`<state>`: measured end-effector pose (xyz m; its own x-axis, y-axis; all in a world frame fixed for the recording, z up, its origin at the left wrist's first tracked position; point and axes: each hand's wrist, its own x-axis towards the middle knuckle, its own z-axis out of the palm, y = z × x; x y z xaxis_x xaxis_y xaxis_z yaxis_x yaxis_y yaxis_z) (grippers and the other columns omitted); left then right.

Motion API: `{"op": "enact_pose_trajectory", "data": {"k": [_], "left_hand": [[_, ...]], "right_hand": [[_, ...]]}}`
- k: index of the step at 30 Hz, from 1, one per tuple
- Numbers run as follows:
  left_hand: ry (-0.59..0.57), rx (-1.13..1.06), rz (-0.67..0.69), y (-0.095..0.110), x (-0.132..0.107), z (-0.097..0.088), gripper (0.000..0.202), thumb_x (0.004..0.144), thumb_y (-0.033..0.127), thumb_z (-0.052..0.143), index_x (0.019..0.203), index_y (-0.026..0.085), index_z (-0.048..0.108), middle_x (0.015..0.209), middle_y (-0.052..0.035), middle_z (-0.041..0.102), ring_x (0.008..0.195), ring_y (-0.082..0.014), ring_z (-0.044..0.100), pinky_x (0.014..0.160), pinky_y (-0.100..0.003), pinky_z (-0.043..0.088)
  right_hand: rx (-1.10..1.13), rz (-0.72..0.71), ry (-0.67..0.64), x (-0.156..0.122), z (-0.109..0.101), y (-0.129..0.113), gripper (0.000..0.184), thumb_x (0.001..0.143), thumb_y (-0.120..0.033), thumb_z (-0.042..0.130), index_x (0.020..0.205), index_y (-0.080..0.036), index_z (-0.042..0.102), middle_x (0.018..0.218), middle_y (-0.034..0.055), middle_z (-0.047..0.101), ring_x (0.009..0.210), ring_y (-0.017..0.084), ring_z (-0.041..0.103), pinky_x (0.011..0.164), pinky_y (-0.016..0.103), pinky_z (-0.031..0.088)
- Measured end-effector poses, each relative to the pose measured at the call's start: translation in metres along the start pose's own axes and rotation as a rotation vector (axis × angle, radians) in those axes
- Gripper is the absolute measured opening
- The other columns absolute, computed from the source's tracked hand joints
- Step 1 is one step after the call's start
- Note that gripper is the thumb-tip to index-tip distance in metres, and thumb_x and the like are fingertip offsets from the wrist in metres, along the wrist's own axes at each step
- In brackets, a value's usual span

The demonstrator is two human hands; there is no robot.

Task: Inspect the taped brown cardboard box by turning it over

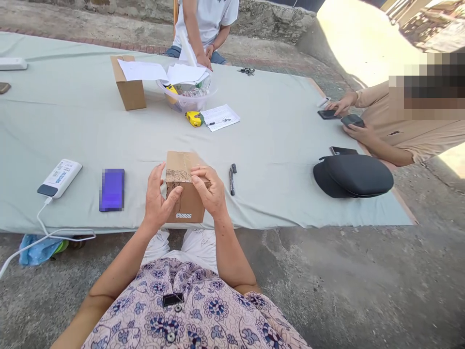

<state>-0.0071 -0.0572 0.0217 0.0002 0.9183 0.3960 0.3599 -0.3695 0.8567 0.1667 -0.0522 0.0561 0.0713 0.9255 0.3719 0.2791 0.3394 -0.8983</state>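
Note:
A small brown cardboard box (183,169) stands on the pale green cloth (272,145) near its front edge, with a drawing on its upper face. My left hand (157,198) grips the box's left side, thumb pressed on the front face. My right hand (210,189) lies curled over its top right corner. A black marker (231,180) with its cap off beside it lies just right of my right hand.
A white power bank (60,178) with a cable and a phone (112,189) lie at the left. Farther back are a second box (129,85), a clear bowl (187,99), a yellow tape measure (194,118) and papers. A black cap (354,174) and phones lie right. Two other people sit nearby.

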Motion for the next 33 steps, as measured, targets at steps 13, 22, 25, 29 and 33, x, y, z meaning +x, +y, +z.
{"op": "enact_pose_trajectory", "data": {"k": [13,22,25,29,33], "left_hand": [[-0.071,-0.006,-0.106,-0.017,-0.002,0.012,0.039,0.091,0.040,0.065,0.125,0.022,0.063,0.161,-0.0153,0.043,0.152,-0.0298,0.039,0.122,-0.049,0.037],[-0.102,-0.044,-0.116,-0.047,-0.006,0.013,0.047,0.095,0.042,0.060,0.138,0.022,0.056,0.166,-0.0147,0.036,0.156,-0.0278,0.033,0.126,-0.048,0.031],[-0.076,-0.049,-0.125,-0.049,-0.010,0.013,0.043,0.099,0.041,0.053,0.138,0.024,0.059,0.163,-0.0122,0.042,0.155,-0.0252,0.035,0.126,-0.046,0.033],[0.011,-0.079,-0.170,-0.051,-0.014,0.011,0.038,0.098,0.038,0.054,0.130,0.023,0.067,0.153,-0.0119,0.055,0.150,-0.0244,0.044,0.126,-0.044,0.034],[-0.016,-0.141,-0.202,-0.048,-0.013,0.008,0.041,0.091,0.041,0.064,0.127,0.022,0.069,0.155,-0.0142,0.052,0.149,-0.0287,0.044,0.118,-0.044,0.044]], "right_hand": [[-0.078,0.026,-0.066,-0.018,0.016,0.042,0.032,0.094,-0.047,0.054,0.118,-0.027,0.064,0.154,0.0097,0.049,0.153,0.025,0.036,0.129,0.052,0.028],[-0.023,0.172,0.002,-0.022,0.034,0.065,0.075,0.089,-0.052,0.059,0.154,-0.024,0.036,0.171,0.0122,0.023,0.161,0.025,0.020,0.133,0.050,0.020],[0.096,0.180,-0.028,-0.025,0.028,0.072,0.081,0.089,-0.064,0.057,0.156,-0.023,0.035,0.171,0.0115,0.025,0.161,0.024,0.022,0.132,0.048,0.024],[0.339,0.281,-0.074,-0.033,0.019,0.086,0.087,0.086,-0.074,0.053,0.156,-0.025,0.037,0.167,0.0093,0.036,0.155,0.022,0.037,0.129,0.043,0.034],[0.388,0.364,-0.060,-0.042,0.015,0.093,0.085,0.080,-0.075,0.062,0.149,-0.027,0.048,0.159,0.0084,0.050,0.148,0.024,0.047,0.128,0.046,0.035]]}}
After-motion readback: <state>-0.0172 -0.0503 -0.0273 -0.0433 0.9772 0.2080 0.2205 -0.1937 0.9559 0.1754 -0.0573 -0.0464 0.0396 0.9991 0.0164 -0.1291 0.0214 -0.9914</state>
